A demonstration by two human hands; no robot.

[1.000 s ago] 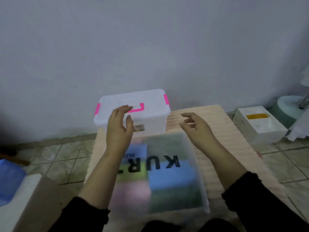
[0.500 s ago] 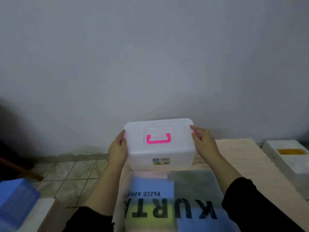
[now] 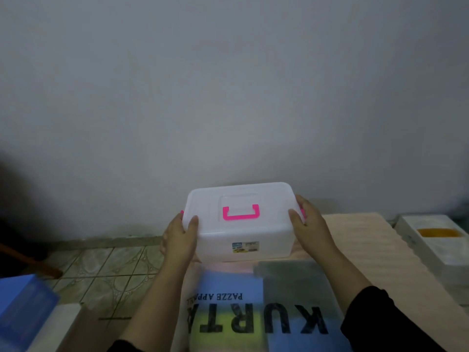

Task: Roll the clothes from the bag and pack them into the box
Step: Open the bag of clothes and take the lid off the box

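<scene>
Box (image 3: 243,224) between hands, bag (image 3: 256,311) below.

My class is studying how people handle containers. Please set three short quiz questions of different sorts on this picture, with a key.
1. True or false: the box has its lid on.
2. Which hands hold the box? A) left hand only B) right hand only C) both
3. Fill in: the handle on the lid is coloured ____.

Key
1. True: the lid sits closed on top.
2. C: one hand grips each end.
3. Pink.
</scene>
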